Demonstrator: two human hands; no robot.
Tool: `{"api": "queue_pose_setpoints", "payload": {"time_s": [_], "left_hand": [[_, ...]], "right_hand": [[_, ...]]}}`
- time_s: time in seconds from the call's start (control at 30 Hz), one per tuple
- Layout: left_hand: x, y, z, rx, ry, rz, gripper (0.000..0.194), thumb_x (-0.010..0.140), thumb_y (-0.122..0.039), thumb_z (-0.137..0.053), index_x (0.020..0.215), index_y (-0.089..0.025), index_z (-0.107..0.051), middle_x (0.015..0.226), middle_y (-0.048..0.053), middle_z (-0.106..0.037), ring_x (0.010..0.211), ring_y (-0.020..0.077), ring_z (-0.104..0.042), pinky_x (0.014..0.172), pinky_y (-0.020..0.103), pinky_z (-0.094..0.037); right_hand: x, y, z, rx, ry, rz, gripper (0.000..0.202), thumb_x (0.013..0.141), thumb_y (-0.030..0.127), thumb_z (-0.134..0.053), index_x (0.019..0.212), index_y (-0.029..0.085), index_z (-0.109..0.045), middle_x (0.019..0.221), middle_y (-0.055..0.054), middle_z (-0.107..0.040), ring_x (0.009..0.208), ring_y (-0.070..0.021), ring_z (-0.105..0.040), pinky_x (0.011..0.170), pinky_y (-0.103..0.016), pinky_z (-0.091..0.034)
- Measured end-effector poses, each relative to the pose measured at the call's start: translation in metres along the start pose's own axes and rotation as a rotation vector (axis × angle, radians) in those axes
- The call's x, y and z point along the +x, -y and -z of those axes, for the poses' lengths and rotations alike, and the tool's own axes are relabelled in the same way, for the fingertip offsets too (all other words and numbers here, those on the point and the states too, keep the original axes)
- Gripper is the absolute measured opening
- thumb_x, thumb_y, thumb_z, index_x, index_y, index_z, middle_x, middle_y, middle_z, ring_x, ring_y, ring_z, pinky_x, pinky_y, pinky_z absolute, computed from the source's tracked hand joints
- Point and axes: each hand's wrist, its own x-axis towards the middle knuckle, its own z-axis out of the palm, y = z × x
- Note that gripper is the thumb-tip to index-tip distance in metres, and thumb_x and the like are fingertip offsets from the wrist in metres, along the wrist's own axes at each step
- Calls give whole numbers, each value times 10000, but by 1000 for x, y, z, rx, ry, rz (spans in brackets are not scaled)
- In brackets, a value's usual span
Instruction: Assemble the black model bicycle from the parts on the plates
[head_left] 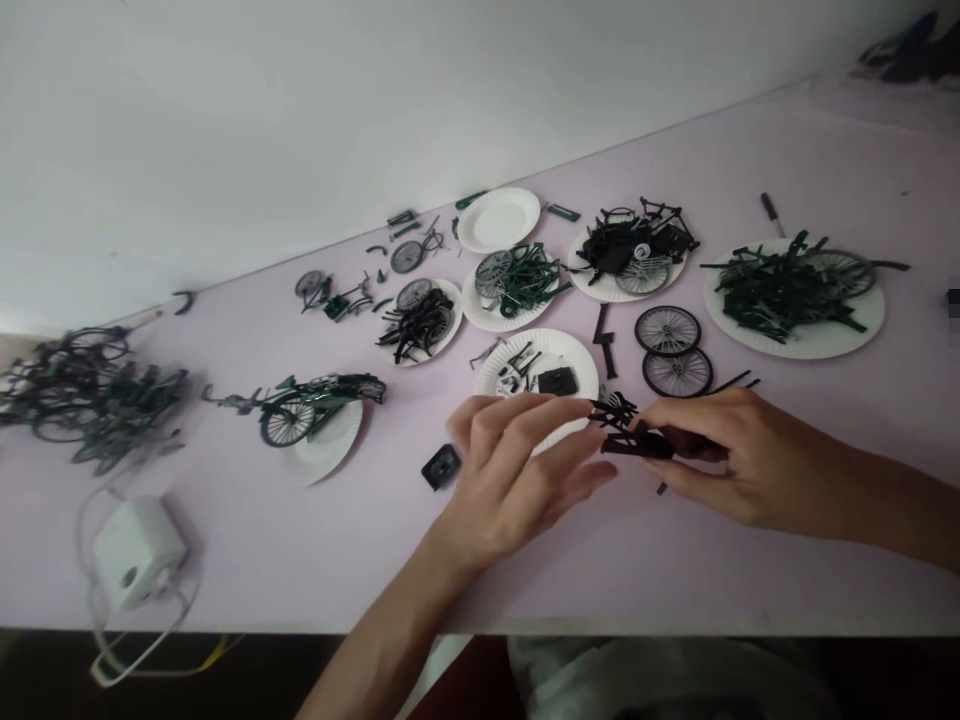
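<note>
One black frame part (634, 444) we hold over the tabletop (315, 560), pinched in the fingers of our right hand (742, 455), seemingly so that its end is free for our left hand (510, 480), whose fingers are loosely apart beside it.

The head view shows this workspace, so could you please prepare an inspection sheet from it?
Surface: pale lilac tabletop.
Job's things: black part in hand; two spoked wheels beyond.
Clutter: paper plates, most bearing parts; blurred bicycle-like heap at the left.
Grip: right hand holds the black part; left hand is at its left end, contact unclear.
Cables: pale cable by the white box, hanging past the tabletop's front edge.
Surroundings: pale wall behind; dark items top right, unclear.
</note>
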Motion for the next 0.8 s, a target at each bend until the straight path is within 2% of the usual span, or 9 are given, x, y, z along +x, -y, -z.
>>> {"api": "queue_pose_setpoints", "payload": {"time_s": [0.07, 0.17, 0.23, 0.3, 0.4, 0.5, 0.8], "left_hand": [[0, 1, 1, -36, 95, 35, 331, 952, -371, -742, 1147, -142, -604, 1115, 131, -741, 1076, 261, -633, 912, 400, -443], [0, -2, -1, -98, 213, 80, 312, 1000, -327, -675, 1205, -123, -559, 1170, 160, -727, 1131, 267, -641, 939, 411, -459], [0, -4, -2, -133, 239, 99, 256, 1017, -283, -646, 1201, -130, -555, 1150, 143, -737, 1111, 251, -660, 930, 400, -468], [0, -5, -3, -153, 230, 89, 213, 1006, -252, -664, 1162, -140, -572, 1077, 106, -756, 1041, 229, -682, 913, 387, -471], [0, -6, -2, -160, 207, 76, 125, 1001, -181, -655, 1108, -139, -606, 983, 71, -761, 952, 206, -689, 906, 383, -462], [0, -7, -1, -158, 197, 82, 86, 1005, -114, -603, 1082, -143, -629, 952, 63, -755, 915, 192, -685, 909, 385, -461], [-1, -8, -4, -194, 160, 92, 97, 986, -135, -658, 1078, -118, -635, 936, 71, -749, 886, 188, -691, 900, 394, -468]], "right_hand": [[-1, -1, 4, -39, -9, 45, 120, 936, 232, -640, 1037, 225, -705, 756, 39, -705, 555, -95, -580, 527, -217, -415], [-5, -2, 8, -119, -15, 126, 207, 916, 210, -646, 1112, 239, -704, 865, 13, -769, 638, -139, -673, 588, -238, -481], [-8, -4, 10, -180, -10, 174, 282, 910, 184, -634, 1176, 256, -697, 987, -11, -798, 727, -176, -723, 635, -259, -522], [-9, -6, 11, -212, -24, 196, 298, 921, 190, -626, 1200, 268, -693, 1041, -20, -802, 729, -182, -727, 646, -269, -536], [-7, -9, 11, -180, -20, 127, 235, 939, 273, -657, 1169, 268, -707, 832, 9, -762, 566, -146, -641, 545, -254, -492], [-4, -11, 10, -116, 20, 38, 203, 938, 395, -699, 1096, 268, -713, 631, 51, -613, 471, -120, -546, 453, -232, -416], [-3, -8, -2, -61, -170, -54, 279, 924, 515, -696, 980, 242, -688, 619, 43, -512, 495, -120, -458, 439, -244, -365]]}}
